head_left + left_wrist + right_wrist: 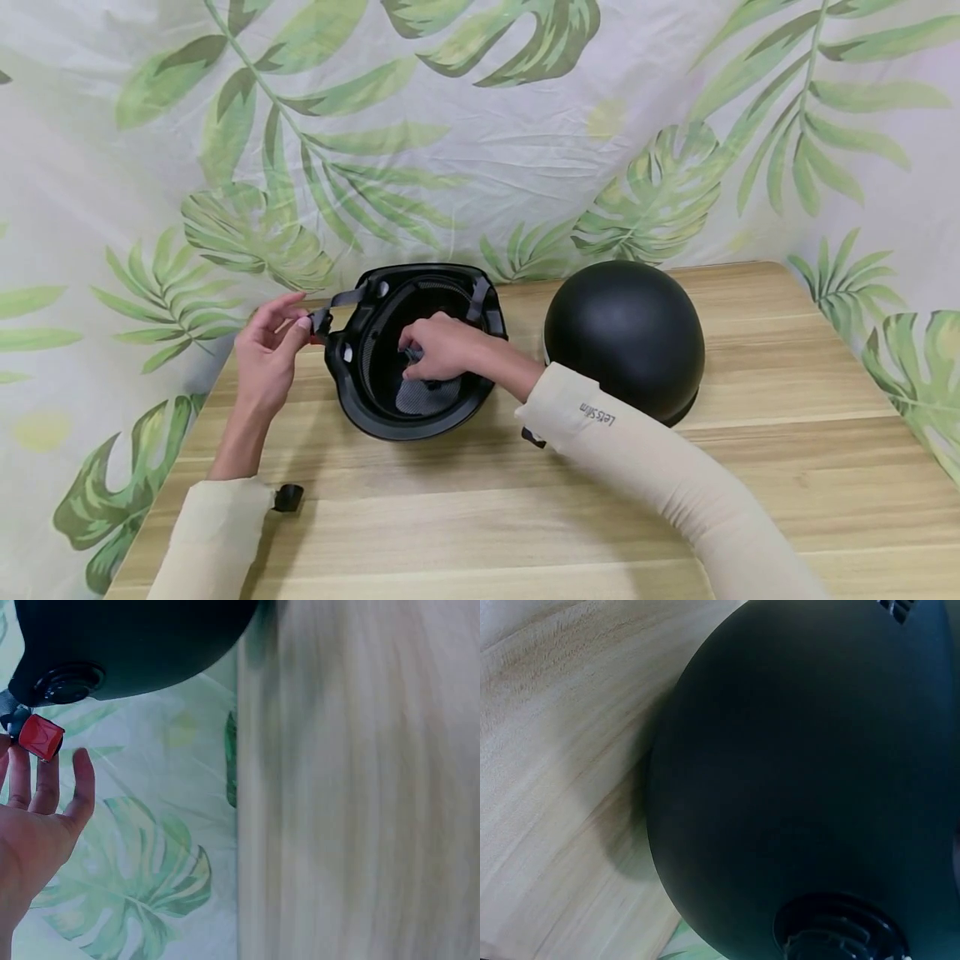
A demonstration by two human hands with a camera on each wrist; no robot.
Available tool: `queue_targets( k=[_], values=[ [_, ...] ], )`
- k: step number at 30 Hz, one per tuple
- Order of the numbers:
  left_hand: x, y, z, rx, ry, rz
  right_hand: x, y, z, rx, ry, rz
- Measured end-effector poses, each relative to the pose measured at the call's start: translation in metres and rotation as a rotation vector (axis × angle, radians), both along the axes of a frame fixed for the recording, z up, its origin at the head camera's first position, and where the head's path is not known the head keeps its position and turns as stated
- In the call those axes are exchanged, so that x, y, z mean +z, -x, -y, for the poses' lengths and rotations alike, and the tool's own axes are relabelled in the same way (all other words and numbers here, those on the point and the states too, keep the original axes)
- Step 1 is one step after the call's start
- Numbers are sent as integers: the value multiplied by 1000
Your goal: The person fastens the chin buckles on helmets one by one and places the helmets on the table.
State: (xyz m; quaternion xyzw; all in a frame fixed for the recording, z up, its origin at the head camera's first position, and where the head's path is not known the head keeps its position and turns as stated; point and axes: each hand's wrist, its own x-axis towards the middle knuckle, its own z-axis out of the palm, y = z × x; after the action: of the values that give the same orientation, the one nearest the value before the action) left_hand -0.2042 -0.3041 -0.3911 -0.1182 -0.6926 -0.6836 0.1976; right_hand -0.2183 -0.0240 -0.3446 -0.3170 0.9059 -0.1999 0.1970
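Note:
An upturned black helmet [420, 429] shows its dark inside, with netted lining [429, 398] and straps, in the head view. With thumb and fingers, my left hand [266, 358] pinches a strap buckle [321, 323] at the helmet's left side. That buckle's red part [41, 737] shows in the left wrist view, below the helmet shell [142, 645]. My right hand [442, 346] reaches inside the helmet, its fingers bent and pinching a small greyish piece of the lining. In the right wrist view a black helmet shell [780, 765] fills most of the picture and the hand is hidden.
A second black helmet [624, 337] sits dome up, just right of my right forearm. Its side has a dark clip [533, 437] near my sleeve. The wooden table [465, 533] meets a leaf-printed cloth [525, 167] behind.

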Motion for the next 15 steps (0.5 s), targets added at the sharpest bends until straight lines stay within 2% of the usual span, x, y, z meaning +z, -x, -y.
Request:
queue_targets(
  k=[6, 13, 15],
  values=[
    [3, -4, -2, -12, -33, -30, -3, 4, -2, -50, 34, 23],
    [4, -3, -1, -12, -46, -94, -3, 10, -8, -56, 163, 86],
    [4, -4, 0, -17, -60, -102, -4, 13, -9, -72, 220, 130]
  ],
)
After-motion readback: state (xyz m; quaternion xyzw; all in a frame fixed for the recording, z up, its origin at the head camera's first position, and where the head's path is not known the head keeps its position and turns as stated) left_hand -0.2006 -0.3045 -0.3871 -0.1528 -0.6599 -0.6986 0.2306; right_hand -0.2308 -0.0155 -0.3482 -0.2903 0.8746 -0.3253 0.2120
